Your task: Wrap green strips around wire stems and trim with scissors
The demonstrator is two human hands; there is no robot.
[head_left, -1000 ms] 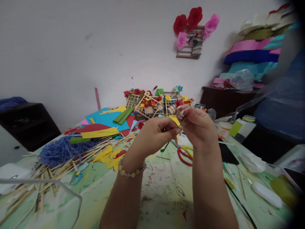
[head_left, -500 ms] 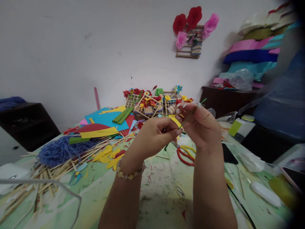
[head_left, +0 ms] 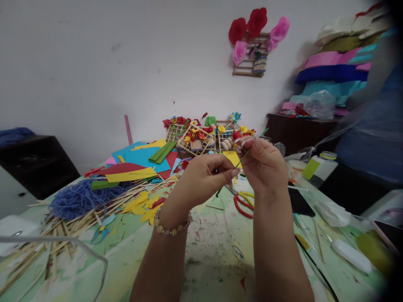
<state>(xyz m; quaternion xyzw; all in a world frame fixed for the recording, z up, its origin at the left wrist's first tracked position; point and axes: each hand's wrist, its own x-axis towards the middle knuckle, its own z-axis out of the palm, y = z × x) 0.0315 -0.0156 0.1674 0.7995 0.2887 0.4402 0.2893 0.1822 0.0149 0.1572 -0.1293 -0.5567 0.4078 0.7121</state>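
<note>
Slanting between both hands is a thin green stem [head_left: 244,157], apparently paper-wrapped, held above the table. My left hand [head_left: 206,176], with a beaded bracelet at the wrist, pinches its lower part between thumb and fingertips. A loose green end hangs below those fingers. Higher up, my right hand [head_left: 266,163] closes thumb and fingertips on the stem, palm turned toward me. The stem's tip sticks out past the right fingertips. Red- and yellow-handled scissors [head_left: 243,206] lie just below the hands, partly covered by the right wrist.
Blue yarn [head_left: 82,199], thin wooden sticks [head_left: 59,239] and coloured paper [head_left: 141,157] lie on the left. Small lattice frames with paper flowers [head_left: 197,140] lean at the back. At the right are a jar [head_left: 323,167], a black phone-like slab [head_left: 300,201] and a white oblong object [head_left: 351,256].
My right hand has shifted slightly left and down along the stem, with its fingers drawn closer together. My left hand stays almost where it was.
</note>
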